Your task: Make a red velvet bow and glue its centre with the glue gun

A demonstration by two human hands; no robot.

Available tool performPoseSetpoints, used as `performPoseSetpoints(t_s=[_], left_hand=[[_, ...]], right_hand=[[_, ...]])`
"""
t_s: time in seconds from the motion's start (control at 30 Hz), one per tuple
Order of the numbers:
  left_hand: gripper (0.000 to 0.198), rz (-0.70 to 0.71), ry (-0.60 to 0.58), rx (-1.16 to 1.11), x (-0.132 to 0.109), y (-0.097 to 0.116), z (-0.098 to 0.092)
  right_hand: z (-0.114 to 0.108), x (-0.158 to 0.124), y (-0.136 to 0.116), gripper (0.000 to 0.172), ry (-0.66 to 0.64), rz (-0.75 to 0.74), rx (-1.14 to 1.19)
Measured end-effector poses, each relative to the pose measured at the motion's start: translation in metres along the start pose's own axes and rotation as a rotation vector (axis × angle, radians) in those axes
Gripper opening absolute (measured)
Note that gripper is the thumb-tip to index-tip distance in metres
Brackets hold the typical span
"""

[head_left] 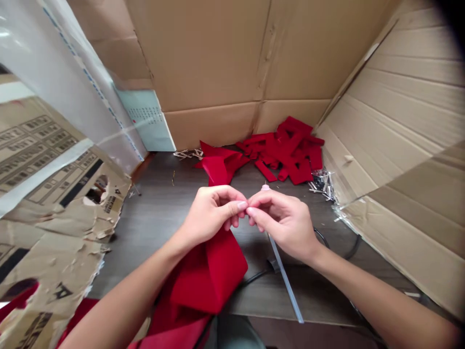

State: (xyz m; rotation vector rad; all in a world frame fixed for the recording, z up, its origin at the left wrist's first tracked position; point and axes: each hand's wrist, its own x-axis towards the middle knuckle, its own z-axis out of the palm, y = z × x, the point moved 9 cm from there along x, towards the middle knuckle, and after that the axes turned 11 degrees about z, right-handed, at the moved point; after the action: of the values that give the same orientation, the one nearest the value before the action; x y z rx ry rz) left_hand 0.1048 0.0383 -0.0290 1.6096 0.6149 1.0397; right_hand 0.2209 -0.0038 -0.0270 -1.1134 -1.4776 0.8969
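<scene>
Head view: left hand (216, 213) and right hand (281, 220) are pinched closed, fingertips meeting; I can't tell what they hold. Red cloth (225, 271), just below, looks light, soft, best gripped by an edge.

Prob. a small workshop or craft stn, exact type unclear. Dark wood-look tabletop (145, 208) boxed in w/ rough cardboard: tall back panel (210, 53), creased R panel (395, 116), torn printed carton (36, 160) at L, plus plastic sheeting (83, 87). Materials lie loose: pile of cut red pcs (294, 155) at rear, silvery bits (323, 184) by the R panel, long red strip (221, 271) in front. Also a clear rod (286, 281), glue-stick-like, & black cable (256, 277).
</scene>
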Motion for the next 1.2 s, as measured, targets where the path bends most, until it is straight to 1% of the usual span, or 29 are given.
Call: performPoseSetpoints(t_s=[0.03, 0.1, 0.2, 0.3, 0.37, 0.43, 0.53, 0.6, 0.67, 0.8, 0.9, 1.0, 1.1, 1.17, 1.2], left_hand=[[0.031, -0.023, 0.007, -0.029, -0.002, -0.006, 0.002], [0.029, -0.037, 0.023, -0.045, -0.005, -0.011, 0.002], [0.020, -0.035, 0.033, -0.027, -0.006, -0.010, 0.001], [0.011, -0.005, 0.050, 0.040, -0.006, -0.006, -0.002], [0.008, 0.032, 0.053, 0.101, -0.006, -0.003, -0.003], [0.006, 0.056, 0.029, 0.143, -0.006, -0.001, -0.002], [0.005, 0.051, -0.025, 0.168, -0.006, -0.003, 0.002], [0.005, 0.046, -0.047, 0.180, -0.006, -0.004, 0.004], [0.005, 0.047, -0.064, 0.188, -0.006, -0.004, 0.005], [0.006, 0.039, -0.087, 0.176, -0.006, -0.005, 0.008], [0.006, 0.014, -0.078, 0.155, -0.006, -0.007, 0.007], [0.006, 0.012, -0.057, 0.148, -0.006, -0.006, 0.004], [0.006, 0.074, -0.067, 0.219, -0.006, -0.001, 0.003], [0.008, 0.135, -0.102, 0.304, -0.006, 0.003, 0.005], [0.008, 0.167, -0.126, 0.353, -0.006, 0.005, 0.006]], right_hand=[[0.000, -0.001, 0.000, 0.008, -0.007, 0.005, 0.007], [0.000, -0.003, 0.002, 0.006, -0.015, 0.029, 0.039], [0.000, -0.004, 0.005, 0.006, -0.017, 0.057, 0.076], [0.001, -0.004, 0.005, 0.005, -0.027, 0.048, 0.045], [0.001, -0.003, 0.004, 0.005, -0.039, 0.027, -0.011], [0.001, -0.003, 0.000, 0.006, -0.051, -0.012, -0.111], [0.001, -0.004, -0.008, 0.011, -0.064, -0.111, -0.286], [0.001, -0.005, -0.012, 0.013, -0.072, -0.149, -0.339], [0.001, -0.004, -0.009, 0.013, -0.090, -0.103, -0.310], [0.002, 0.000, 0.008, 0.013, -0.139, 0.124, -0.072], [0.003, 0.000, 0.012, 0.014, -0.132, 0.198, 0.061], [0.004, -0.001, 0.011, 0.012, -0.123, 0.199, 0.081], [0.004, -0.001, 0.010, 0.009, -0.139, 0.178, 0.034], [0.004, 0.000, 0.007, 0.009, -0.156, 0.111, -0.079], [0.004, -0.001, 0.003, 0.010, -0.174, 0.045, -0.168]])
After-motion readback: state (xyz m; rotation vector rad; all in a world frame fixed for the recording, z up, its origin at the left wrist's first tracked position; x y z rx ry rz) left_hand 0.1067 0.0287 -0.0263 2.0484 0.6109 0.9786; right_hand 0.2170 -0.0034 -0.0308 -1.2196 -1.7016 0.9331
